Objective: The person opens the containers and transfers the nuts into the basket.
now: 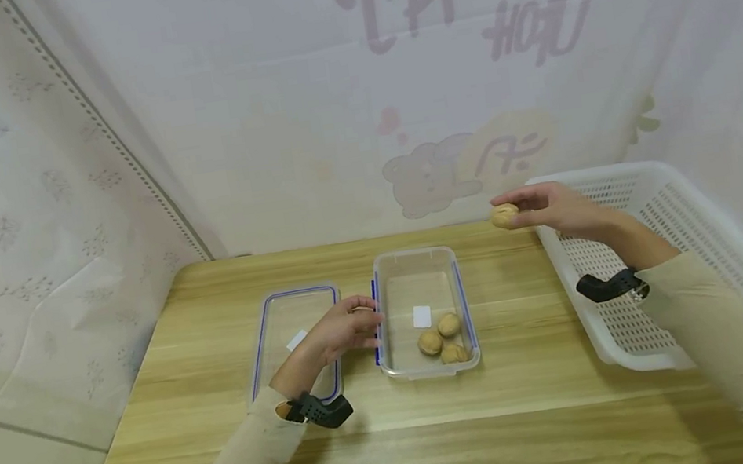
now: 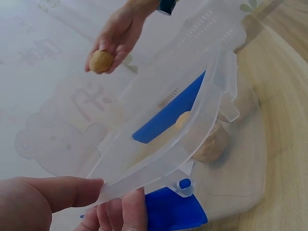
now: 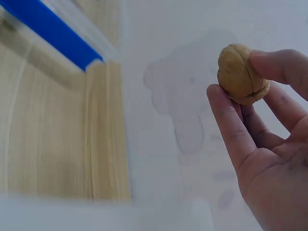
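My right hand [image 1: 557,210] pinches a walnut [image 1: 505,215] between thumb and fingers, in the air by the near-left rim of the white basket. The walnut's [image 3: 242,73] seam shows in the right wrist view. With my left hand [image 1: 345,326] I grip the left side of a clear plastic container [image 1: 411,262], thumb on one side of its rim and fingers on the other beside the blue clip [image 2: 175,209]. Three walnuts [image 1: 449,324] lie together inside, in the container's near right corner.
A clear lid [image 1: 282,308] with a blue seal lies left of the container, partly under my left forearm. The white perforated basket [image 1: 594,319] stands at the right of the wooden table [image 1: 529,440]. A printed curtain [image 1: 284,117] hangs behind the table's far edge.
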The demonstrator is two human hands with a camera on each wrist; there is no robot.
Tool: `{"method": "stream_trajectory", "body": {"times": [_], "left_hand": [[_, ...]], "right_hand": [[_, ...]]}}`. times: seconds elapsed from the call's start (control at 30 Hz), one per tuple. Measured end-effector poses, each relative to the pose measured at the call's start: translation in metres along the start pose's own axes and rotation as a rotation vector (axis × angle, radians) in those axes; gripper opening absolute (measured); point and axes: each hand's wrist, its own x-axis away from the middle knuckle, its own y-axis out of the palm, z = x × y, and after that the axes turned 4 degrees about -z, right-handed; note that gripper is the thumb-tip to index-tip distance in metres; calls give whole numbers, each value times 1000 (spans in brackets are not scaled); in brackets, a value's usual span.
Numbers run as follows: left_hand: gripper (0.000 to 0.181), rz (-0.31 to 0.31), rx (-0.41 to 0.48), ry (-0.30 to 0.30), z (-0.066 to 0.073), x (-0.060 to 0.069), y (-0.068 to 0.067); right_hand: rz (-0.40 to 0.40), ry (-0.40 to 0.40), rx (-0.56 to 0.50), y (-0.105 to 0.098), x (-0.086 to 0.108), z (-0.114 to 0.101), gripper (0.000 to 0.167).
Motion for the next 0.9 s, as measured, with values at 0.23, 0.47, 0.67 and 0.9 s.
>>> {"method": "stream_trajectory", "body": {"times": [0.23, 0.47, 0.67, 0.9], "left_hand": [[33, 2, 19, -4, -1, 0, -1], [31, -5, 46, -11, -1, -1, -2], [30, -14, 48, -13, -1, -1, -3], [31, -23, 47, -11, 0, 0, -2]], "right_hand": [[110, 37, 18, -23, 22, 17, 51], [277, 49, -7, -45, 38, 39, 52], [341, -40, -293, -62, 47, 61, 43], [393, -55, -428, -77, 60, 88, 29]]}}
